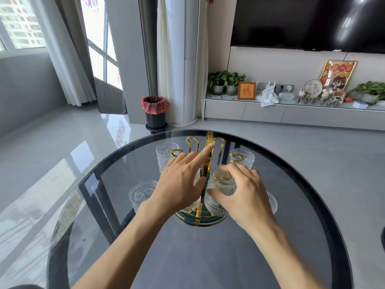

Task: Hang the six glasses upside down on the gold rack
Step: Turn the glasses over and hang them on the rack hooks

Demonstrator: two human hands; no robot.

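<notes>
Glassware: clear pressed tumblers with ribbed walls and a beaded band, cylindrical. Rack (pixel 209 163): polished gold wire, looped hook arms around a flat central post, on a round dark green base with a gold rim. Counter (pixel 291 236): round smoked-glass top, dark edge band, floor visible through it.

Right hand (pixel 241 190): grip is closed around one tumbler (pixel 220 195), thumb on the wall facing the post, fingers wrapped over the top and far side. This tumbler is inverted, mouth down over the base, with a gold hook arm visible through its wall.

Left hand (pixel 181 182): grip is loose and holds nothing; index finger extended, tip touching the top of the central post, remaining fingers spread. Beneath its palm sits a second inverted tumbler (pixel 192 205), mostly hidden; whether the hand touches it I cannot tell.

Beyond the left grip: upright tumbler (pixel 166 155) on the counter. Outboard of the left wrist: tumbler (pixel 141 192) on the counter. Beyond the right grip: tumbler (pixel 242 157) behind a hook arm. Outboard of the right grip: tumbler edge (pixel 272 203), largely hidden by the hand.
</notes>
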